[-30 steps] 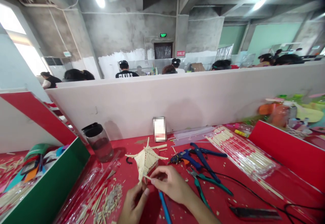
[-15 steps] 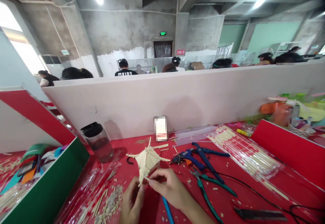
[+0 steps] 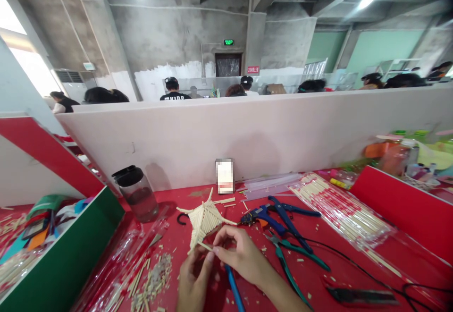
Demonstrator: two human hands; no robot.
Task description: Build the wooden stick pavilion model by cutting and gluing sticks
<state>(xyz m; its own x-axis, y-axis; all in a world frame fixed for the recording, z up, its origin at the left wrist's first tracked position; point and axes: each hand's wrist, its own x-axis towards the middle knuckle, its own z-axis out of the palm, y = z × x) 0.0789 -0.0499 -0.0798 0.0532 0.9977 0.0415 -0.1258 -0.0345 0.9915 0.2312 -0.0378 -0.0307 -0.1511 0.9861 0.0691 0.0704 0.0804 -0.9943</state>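
Note:
A star-shaped piece built of pale wooden sticks [image 3: 202, 218], with narrow arms spreading from a ribbed middle, stands in front of me. A black hooked part [image 3: 182, 219] shows by its left side. My right hand [image 3: 235, 253] pinches a short wooden stick [image 3: 205, 246] between thumb and fingers, close to the star's lower arm. My left hand [image 3: 194, 274] is curled at that arm's tip, its thumb by the right fingertips. What the left fingers grip is hidden. Under the hands lies a blue rod-like handle [image 3: 233, 288].
Right of the hands are a blue glue gun [image 3: 264, 215], blue-handled cutters [image 3: 290, 222], green-handled pliers [image 3: 283, 255], a dark knife [image 3: 361, 297] and bagged sticks [image 3: 343, 208]. On the left are a water bottle [image 3: 136, 196], stick scraps [image 3: 159, 276] and a green divider [image 3: 71, 255]. A phone [image 3: 225, 176] leans on the white partition [image 3: 177, 137].
My left hand has shifted right, its thumb now beside the right fingertips. The stick in my right hand shows more clearly, and the right hand has moved slightly right.

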